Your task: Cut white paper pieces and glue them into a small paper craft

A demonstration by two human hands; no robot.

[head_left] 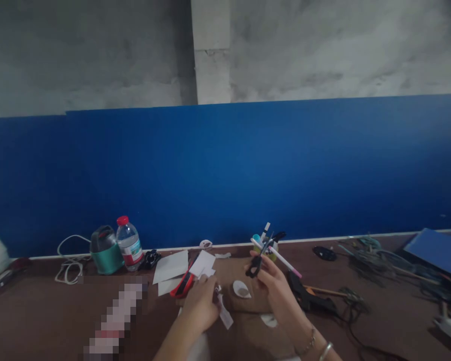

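My right hand is closed on black scissors, blades pointing up, together with a white pen with a pink tip. My left hand is closed around a small strip of white paper that hangs down to its right. Between the hands lies a small white oval paper cutout on a brown cardboard piece. Another white scrap lies below my right wrist.
White paper sheets and a red-and-black tool lie left of my hands. A water bottle, a green container, a white cable, a black glue gun, tangled wires and a blue board stand around. A blue wall panel backs the table.
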